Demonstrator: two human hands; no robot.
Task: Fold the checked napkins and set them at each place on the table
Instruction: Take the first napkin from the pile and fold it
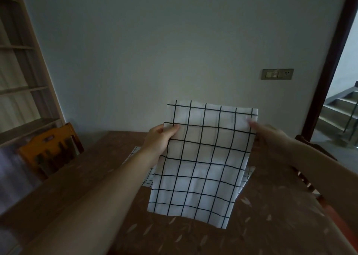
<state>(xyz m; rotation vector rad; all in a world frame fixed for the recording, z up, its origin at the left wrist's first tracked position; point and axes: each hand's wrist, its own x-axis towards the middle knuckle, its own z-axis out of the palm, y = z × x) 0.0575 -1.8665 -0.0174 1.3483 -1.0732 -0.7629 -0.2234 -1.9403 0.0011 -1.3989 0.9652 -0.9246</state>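
While you hold the checked napkin point(203, 158) up over the bench point(81, 187), your left hand point(158, 138) pinches its upper left edge and your right hand point(271, 136) grips the upper right edge. More napkins point(148, 179) lie beneath. If either pinch slackens, the hanging cloth could sag and the fold come out crooked.

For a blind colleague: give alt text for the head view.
Both hands, left hand and right hand, hold a checked napkin up by its upper edges over a brown table where more checked cloth lies.
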